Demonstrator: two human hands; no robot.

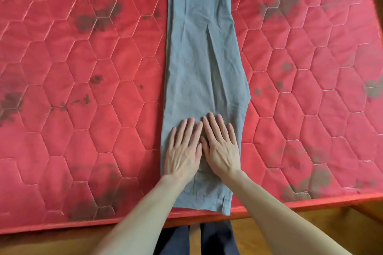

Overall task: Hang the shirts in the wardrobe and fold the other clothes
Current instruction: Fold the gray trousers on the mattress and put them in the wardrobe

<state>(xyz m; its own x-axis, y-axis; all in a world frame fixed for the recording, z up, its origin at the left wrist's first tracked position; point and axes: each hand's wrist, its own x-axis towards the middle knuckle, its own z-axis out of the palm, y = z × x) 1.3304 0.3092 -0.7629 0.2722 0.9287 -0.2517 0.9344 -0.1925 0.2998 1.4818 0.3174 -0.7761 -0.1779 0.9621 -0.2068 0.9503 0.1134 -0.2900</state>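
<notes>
Red mattress [83, 68], flat hands [204, 147] on trousers [201, 47]

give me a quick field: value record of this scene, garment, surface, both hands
garment: grey trousers, folded lengthwise, laid flat, waistband near the bed edge
surface: red quilted mattress with dark stains
left hand: flat, palm down on the trousers
right hand: flat, palm down beside the left, touching it
grasp: none, fingers spread

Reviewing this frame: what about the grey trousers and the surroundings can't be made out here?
- Grey trousers: far end cut off by the head view's top edge.
- Fabric beneath the left hand and right hand: covered by the flat palms.
- Wardrobe and shirts: out of frame.
- Red mattress: sides cropped.
</notes>
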